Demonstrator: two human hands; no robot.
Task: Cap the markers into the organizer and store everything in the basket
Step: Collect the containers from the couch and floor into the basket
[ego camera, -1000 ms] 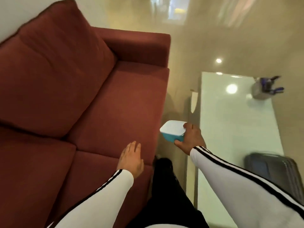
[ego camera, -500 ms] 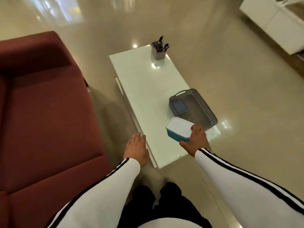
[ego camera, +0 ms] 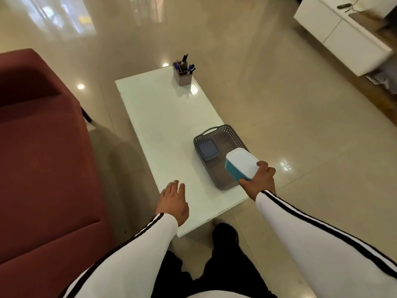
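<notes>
The right hand (ego camera: 258, 179) grips the white-lidded teal box (ego camera: 241, 166) just above the near end of the grey basket (ego camera: 214, 131), whose length runs away from it, while the left hand (ego camera: 173, 201) hovers flat and empty alongside.

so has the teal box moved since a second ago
Yes. The teal box, held in the right hand, has come from beside the sofa to over the near right part of the grey basket on the table.

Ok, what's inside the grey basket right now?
A dark square container lies in the far-left corner of the basket. The teal box in the right hand hides the near-right part, so that cannot be checked.
</notes>
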